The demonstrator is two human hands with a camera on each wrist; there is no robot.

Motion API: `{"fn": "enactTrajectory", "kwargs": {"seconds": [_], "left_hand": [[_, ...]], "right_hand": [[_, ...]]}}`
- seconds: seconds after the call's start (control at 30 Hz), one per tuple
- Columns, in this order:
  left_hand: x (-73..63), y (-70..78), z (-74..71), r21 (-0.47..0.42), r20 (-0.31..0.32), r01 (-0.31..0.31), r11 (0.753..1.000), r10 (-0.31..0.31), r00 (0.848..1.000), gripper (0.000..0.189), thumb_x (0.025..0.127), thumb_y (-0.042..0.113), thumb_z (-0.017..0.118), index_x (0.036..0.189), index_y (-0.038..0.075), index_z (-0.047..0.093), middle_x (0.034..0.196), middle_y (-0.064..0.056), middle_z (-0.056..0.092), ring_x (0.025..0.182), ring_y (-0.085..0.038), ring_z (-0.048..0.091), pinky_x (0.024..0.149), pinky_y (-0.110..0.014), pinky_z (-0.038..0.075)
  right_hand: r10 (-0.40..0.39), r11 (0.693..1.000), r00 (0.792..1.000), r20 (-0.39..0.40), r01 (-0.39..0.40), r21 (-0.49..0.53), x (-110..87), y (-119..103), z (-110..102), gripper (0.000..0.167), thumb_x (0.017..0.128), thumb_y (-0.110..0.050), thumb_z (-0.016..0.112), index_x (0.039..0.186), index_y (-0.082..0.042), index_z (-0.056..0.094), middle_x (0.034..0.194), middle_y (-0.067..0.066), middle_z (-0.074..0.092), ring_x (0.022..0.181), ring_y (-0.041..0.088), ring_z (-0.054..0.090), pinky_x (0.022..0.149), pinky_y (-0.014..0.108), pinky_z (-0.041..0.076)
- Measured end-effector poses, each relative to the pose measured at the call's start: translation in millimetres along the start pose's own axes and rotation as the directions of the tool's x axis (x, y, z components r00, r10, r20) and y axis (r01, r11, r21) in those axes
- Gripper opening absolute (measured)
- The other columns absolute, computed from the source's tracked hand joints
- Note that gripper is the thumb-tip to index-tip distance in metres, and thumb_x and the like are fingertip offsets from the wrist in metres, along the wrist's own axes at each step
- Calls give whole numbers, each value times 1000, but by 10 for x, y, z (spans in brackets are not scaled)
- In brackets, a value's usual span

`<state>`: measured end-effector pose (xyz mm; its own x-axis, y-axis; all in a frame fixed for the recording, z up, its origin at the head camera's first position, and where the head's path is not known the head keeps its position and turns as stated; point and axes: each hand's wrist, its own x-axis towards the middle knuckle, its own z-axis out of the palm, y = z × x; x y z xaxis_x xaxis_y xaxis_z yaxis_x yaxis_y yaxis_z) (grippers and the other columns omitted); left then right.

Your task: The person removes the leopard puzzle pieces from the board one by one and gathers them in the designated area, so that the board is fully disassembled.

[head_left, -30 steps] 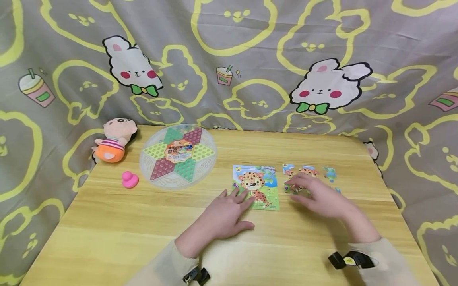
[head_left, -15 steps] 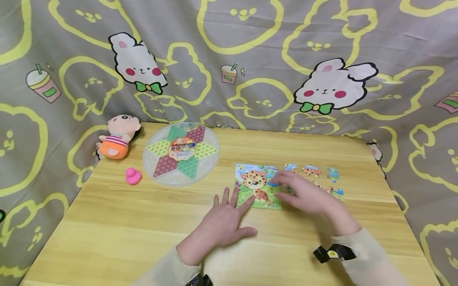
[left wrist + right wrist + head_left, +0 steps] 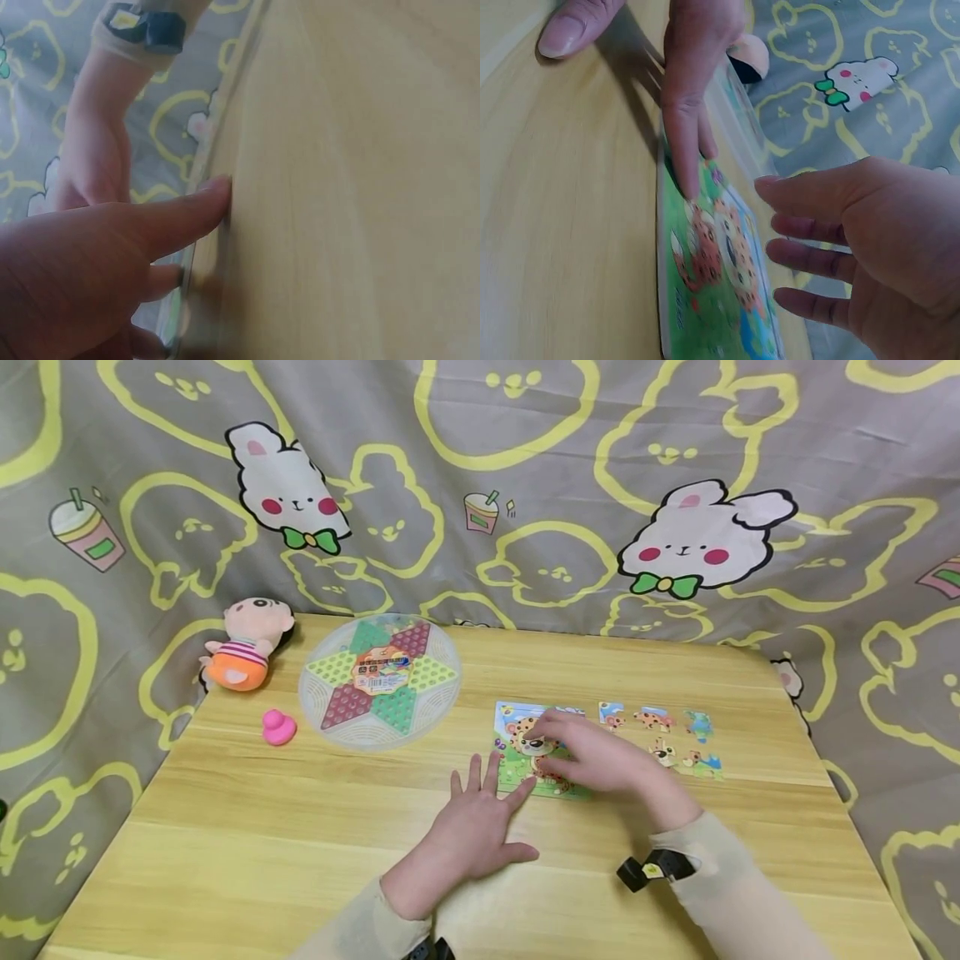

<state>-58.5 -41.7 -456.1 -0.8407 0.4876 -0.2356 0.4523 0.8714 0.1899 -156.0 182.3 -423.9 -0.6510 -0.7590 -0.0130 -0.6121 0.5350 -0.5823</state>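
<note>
A picture board (image 3: 508, 774) with a spotted leopard cub lies on the wooden table. Below and left of it, my left hand (image 3: 472, 831) lies flat with fingers spread, and its index fingertip rests on the board's lower part, as the right wrist view shows too. My right hand (image 3: 600, 756) hovers over the board's right half and hides part of the picture. In the right wrist view its thumb stands apart from its loosely extended fingers (image 3: 810, 256), and nothing shows between them.
Several loose puzzle pieces (image 3: 652, 719) lie right of the board, partly behind the right hand. A round Chinese checkers board (image 3: 442, 714) lies at the back left. Beside it are a pink rubber duck (image 3: 278, 727) and a plush doll (image 3: 238, 667). A patterned curtain (image 3: 555, 485) hangs behind.
My right hand has moved left, from over the loose pieces to over the leopard board. My left hand has drawn back slightly and its fingers are spread wider.
</note>
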Motion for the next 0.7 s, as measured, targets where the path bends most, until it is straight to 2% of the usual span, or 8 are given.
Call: {"fn": "enactTrajectory", "kwargs": {"seconds": [0.23, 0.43, 0.7], "left_hand": [[11, 7, -32, -4, 13, -1, 1000, 1, 1000, 97, 90, 79, 61, 169, 31, 30, 168, -35, 16, 150, -61, 21, 112, -77, 33], [26, 11, -37, -4, 29, 1, 1000, -1, 1000, 97, 90, 79, 60, 168, 29, 32, 168, -35, 16, 150, -60, 20, 112, -77, 33], [27, 12, -50, -5, 36, 4, 1000, -4, 999, 95, 90, 77, 64, 166, 28, 38, 167, -36, 20, 150, -60, 23, 110, -77, 35]], "right_hand": [[-5, 1000, 998, 67, 5, 7, 213, 14, 139, 34, 102, -16, 73, 134, -3, 69, 128, 7, 63, 114, 23, 63, 100, 44, 55], [10, 999, 999, 42, -8, -38, 286, 28, 210, 40, 99, -23, 78, 132, -2, 70, 120, 4, 65, 105, 19, 62, 94, 43, 55], [74, 997, 996, 42, -73, -22, 363, -25, 273, 45, 92, -25, 86, 126, 0, 71, 99, 0, 64, 88, 14, 56, 80, 35, 53]]}}
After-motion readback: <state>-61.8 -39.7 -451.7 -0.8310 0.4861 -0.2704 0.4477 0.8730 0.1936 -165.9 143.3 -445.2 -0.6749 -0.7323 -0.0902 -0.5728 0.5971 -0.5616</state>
